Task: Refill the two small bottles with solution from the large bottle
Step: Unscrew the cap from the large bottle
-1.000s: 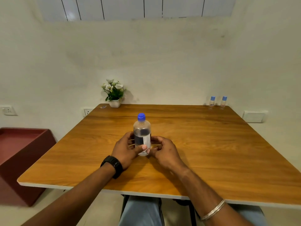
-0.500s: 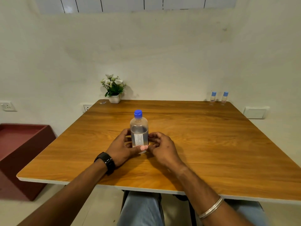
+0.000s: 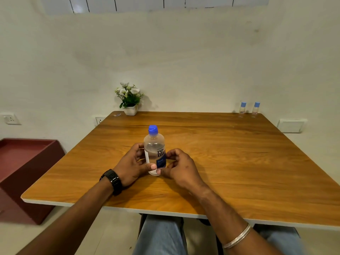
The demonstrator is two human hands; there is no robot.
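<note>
Head view: both hands grasp the large bottle (image 3: 154, 150).
Left hand (image 3: 131, 165) and right hand (image 3: 179, 168) curl around it (cap on); two small bottles (image 3: 249, 108) stand far beyond the right hand.

a plain room, likely an office or a home. a wooden counter (image 3: 230, 162) stands against a bare off-white wall (image 3: 184, 61) with power sockets (image 3: 11, 119), a small potted plant (image 3: 129, 98) and a dark red cabinet (image 3: 27, 172) beside it.

The two small bottles (image 3: 249, 108) stand too far off to show their fill.
</note>
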